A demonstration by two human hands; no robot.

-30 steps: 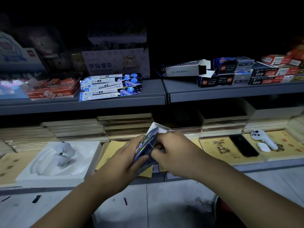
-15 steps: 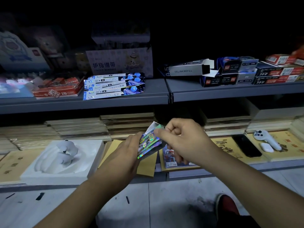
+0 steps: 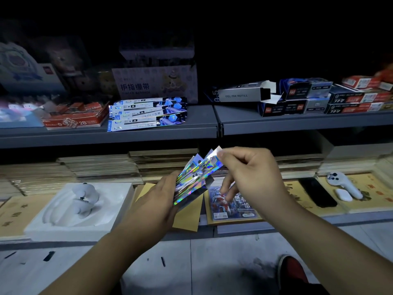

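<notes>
Since the frame half a second back, our right hand (image 3: 251,173) has lifted and drawn to the right. The stack of glossy holographic trading cards (image 3: 191,182) has spread from a tight packet into a loose fan. Our left hand (image 3: 157,201) grips the fan's lower end. The right hand pinches the upper corner of the topmost foil card (image 3: 213,161) between thumb and forefinger, with its other fingers hanging loosely curled below.

The risk, as we judge it, lies in the fan itself. The cards look slick and are clamped at one end only. A pull on the top card could drag its neighbours along, so that they slide out onto the pale tiled floor (image 3: 212,267) or the front edge of the lower shelf (image 3: 276,225). Pulling by one corner could also bend the card if the left hand clamps too hard. In this dim light we cannot tell how many cards the pinch has caught.

The fan sits between both hands and touches each. It is held in the air above the lower shelf's front edge, just above and left of the blue-and-red printed card wrapper (image 3: 231,206) lying flat there.
</notes>
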